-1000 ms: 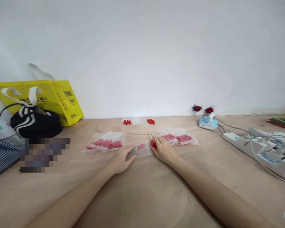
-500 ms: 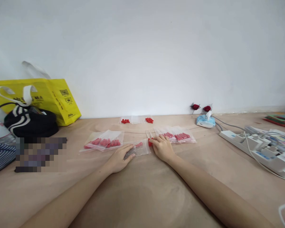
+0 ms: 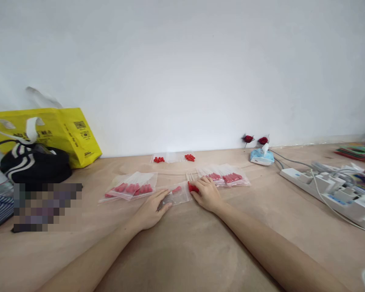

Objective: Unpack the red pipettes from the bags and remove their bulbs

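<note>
A small clear zip bag (image 3: 178, 194) with red capsule-shaped pieces lies flat on the wooden table (image 3: 182, 251) between my hands. My left hand (image 3: 152, 209) rests on its left end with the fingers pressed on the plastic. My right hand (image 3: 206, 194) lies at the bag's right end, fingers curled over a few red pieces (image 3: 192, 188). To the left lie filled bags (image 3: 130, 189); more filled bags (image 3: 223, 177) sit just beyond my right hand.
Two small heaps of loose red pieces (image 3: 173, 158) lie by the wall on empty bags. A yellow bag (image 3: 57, 132) and black bag (image 3: 33, 164) stand left. A tissue pack (image 3: 261, 157) and power strips (image 3: 331, 188) with cables occupy the right.
The view has shifted a little; both hands stay on the small bag, sliding slightly nearer and to the left with it.
</note>
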A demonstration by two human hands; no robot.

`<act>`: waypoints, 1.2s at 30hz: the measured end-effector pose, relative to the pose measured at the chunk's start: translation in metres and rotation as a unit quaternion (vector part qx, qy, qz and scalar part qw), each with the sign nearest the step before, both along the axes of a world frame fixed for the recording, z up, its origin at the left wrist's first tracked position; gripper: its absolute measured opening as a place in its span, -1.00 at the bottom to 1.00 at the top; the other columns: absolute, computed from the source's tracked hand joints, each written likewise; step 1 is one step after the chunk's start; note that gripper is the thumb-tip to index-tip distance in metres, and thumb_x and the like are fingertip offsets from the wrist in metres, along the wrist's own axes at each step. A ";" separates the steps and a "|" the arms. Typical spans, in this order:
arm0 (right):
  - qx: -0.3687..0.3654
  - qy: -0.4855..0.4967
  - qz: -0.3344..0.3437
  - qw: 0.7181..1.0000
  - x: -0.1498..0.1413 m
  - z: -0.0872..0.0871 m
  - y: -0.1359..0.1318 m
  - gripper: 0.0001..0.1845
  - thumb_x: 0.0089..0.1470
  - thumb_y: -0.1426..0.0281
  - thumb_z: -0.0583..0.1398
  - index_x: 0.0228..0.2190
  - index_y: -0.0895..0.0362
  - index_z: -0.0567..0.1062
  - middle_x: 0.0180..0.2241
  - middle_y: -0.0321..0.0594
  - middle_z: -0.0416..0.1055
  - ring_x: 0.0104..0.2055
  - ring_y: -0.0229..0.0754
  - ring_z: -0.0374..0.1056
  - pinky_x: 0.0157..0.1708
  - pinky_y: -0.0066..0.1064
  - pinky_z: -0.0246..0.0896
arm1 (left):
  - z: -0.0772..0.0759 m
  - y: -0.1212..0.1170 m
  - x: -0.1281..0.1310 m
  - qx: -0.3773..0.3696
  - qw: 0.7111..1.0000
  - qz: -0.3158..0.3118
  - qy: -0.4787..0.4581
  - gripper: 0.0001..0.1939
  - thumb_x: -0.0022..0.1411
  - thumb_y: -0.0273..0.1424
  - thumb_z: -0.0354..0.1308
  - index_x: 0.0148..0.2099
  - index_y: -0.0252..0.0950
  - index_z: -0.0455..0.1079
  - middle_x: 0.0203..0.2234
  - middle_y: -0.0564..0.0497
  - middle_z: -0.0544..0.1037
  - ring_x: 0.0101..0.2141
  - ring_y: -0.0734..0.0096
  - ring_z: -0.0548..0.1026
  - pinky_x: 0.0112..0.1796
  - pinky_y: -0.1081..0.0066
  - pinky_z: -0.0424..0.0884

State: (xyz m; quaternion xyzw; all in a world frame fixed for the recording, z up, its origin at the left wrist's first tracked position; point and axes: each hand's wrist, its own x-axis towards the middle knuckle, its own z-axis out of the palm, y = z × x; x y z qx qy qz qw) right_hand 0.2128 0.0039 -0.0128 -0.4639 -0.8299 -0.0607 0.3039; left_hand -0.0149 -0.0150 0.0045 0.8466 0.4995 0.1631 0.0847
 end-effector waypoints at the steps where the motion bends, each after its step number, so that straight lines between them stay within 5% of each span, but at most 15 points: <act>1: 0.003 0.005 -0.004 1.000 -0.001 0.000 0.001 -0.73 -0.05 0.41 0.11 -0.22 0.12 0.39 -0.30 -0.18 0.42 -0.19 -0.12 0.16 -0.18 -0.29 -0.07 | 0.000 0.000 0.000 0.000 1.000 -0.002 0.001 -0.51 0.17 -0.22 -0.09 0.10 -0.35 0.17 0.06 -0.12 0.26 0.06 0.25 0.21 0.05 0.24 0.13; 12: 0.056 -0.016 -0.010 0.998 -0.010 -0.004 0.007 -0.70 -0.08 0.57 0.05 -0.26 0.14 0.41 -0.38 -0.21 0.43 -0.26 -0.15 0.20 -0.21 -0.30 -0.12 | -0.001 0.001 0.001 0.021 1.000 0.014 0.004 -0.51 0.15 -0.22 -0.07 0.07 -0.36 0.21 0.03 -0.12 0.30 0.04 0.25 0.25 0.03 0.25 0.18; 19: -0.010 0.063 -0.008 0.998 -0.003 0.003 -0.003 -0.88 -0.06 0.43 0.10 -0.45 0.09 0.46 -0.43 -0.26 0.37 -0.31 -0.21 0.16 -0.28 -0.34 -0.16 | -0.002 0.001 0.000 0.015 0.999 0.009 -0.047 -0.54 0.14 -0.20 -0.06 0.02 -0.35 0.28 -0.02 -0.11 0.36 -0.01 0.23 0.30 0.00 0.22 0.21; 25: -0.066 0.030 0.033 0.997 -0.010 0.009 -0.008 -0.86 -0.04 0.31 0.15 -0.39 -0.01 0.49 -0.43 -0.29 0.33 -0.29 -0.22 0.13 -0.28 -0.32 -0.22 | 0.000 0.000 -0.001 0.012 0.994 -0.013 -0.104 -0.69 0.16 -0.28 -0.06 -0.19 -0.27 0.44 -0.21 -0.03 0.51 -0.15 0.31 0.42 -0.10 0.29 0.31; 30: -0.110 -0.019 0.021 0.994 -0.022 0.012 -0.014 -0.72 -0.02 0.12 0.10 -0.42 -0.01 0.51 -0.42 -0.25 0.30 -0.26 -0.19 0.11 -0.26 -0.29 -0.22 | 0.001 -0.002 -0.004 -0.015 0.993 -0.048 -0.102 -0.72 0.14 -0.29 -0.01 -0.16 -0.23 0.43 -0.21 0.00 0.51 -0.10 0.33 0.39 -0.07 0.30 0.29; 36: -0.109 0.030 0.029 0.993 -0.021 0.015 -0.019 -0.86 -0.10 0.29 0.19 -0.46 0.09 0.46 -0.37 -0.24 0.32 -0.22 -0.15 0.15 -0.23 -0.26 -0.14 | 0.000 -0.002 -0.004 -0.027 0.996 -0.035 -0.080 -0.62 0.13 -0.25 -0.02 -0.01 -0.23 0.31 -0.04 -0.02 0.39 -0.04 0.29 0.34 -0.02 0.27 0.24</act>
